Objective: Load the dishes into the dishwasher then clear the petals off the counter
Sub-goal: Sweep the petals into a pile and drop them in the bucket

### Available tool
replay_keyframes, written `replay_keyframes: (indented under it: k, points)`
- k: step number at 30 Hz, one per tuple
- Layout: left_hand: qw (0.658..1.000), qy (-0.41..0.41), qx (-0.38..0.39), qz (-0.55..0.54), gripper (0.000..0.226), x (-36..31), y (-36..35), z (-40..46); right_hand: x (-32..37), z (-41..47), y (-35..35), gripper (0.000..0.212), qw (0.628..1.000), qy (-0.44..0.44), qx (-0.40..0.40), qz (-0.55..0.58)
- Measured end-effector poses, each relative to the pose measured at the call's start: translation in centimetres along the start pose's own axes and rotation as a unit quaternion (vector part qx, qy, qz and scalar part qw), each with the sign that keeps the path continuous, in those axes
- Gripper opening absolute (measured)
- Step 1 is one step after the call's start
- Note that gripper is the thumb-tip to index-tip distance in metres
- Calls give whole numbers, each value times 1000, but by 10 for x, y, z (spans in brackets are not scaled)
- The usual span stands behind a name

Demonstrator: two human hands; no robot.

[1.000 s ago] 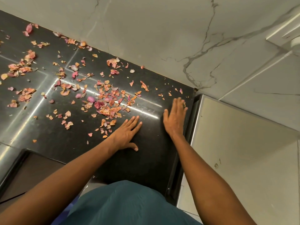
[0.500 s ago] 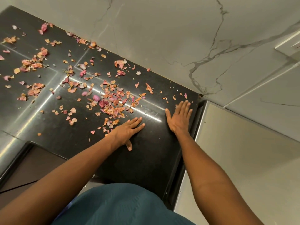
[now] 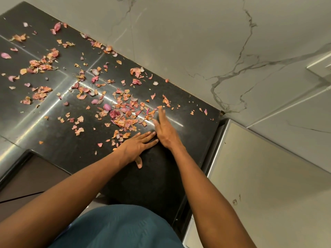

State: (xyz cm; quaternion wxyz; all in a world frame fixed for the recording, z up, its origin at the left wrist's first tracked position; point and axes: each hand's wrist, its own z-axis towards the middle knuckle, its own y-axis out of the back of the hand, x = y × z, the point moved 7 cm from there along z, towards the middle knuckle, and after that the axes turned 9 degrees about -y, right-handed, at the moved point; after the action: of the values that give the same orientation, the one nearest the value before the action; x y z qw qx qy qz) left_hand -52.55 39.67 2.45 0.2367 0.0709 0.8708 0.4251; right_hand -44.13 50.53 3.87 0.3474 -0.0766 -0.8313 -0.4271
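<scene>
Both hands flat, fingers straight, grasping nothing — left hand (image 3: 138,146) and right hand (image 3: 165,130) touching on black counter (image 3: 53,140), petals (image 3: 125,117) heaped just beyond; marble wall (image 3: 179,42) behind.

Petals (image 3: 125,115) are scattered over the desk (image 3: 53,140), thickest near its middle and thinner toward the left edge and along the back edge, where a wall (image 3: 179,42) rises. The left hand (image 3: 138,145) is laid flat on the desk just before the thickest heap; the right hand (image 3: 163,128) is set at the heap's right side, touching the left hand's fingertips. A few petals lie near the back right corner.
</scene>
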Motion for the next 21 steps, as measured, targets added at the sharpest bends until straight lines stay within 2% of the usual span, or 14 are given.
replay_keyframes:
  k: [2,4,6,8,11,15,21]
  points:
    - [1000,1,7,-1,126,-2,2,0,-15,-2,30,65,993,-33,-105,35]
    - [1000,1,14,-6,125,-4,5,0,-45,1,64,68,976,-74,-205,-8]
    - [1000,1,15,-12,125,-5,7,-1,-87,7,97,76,951,-168,-249,-68]
    - [1000,2,14,-18,125,-4,6,-1,-123,9,119,85,933,-261,-238,-76]
    - [1000,2,18,-25,127,-2,5,0,-148,16,122,93,938,-290,-165,-89]
    - [999,1,24,-30,128,1,4,2,-132,30,103,106,944,-267,-135,-139]
    - [999,5,33,-34,129,1,4,2,-70,55,63,98,969,-148,-107,-168]
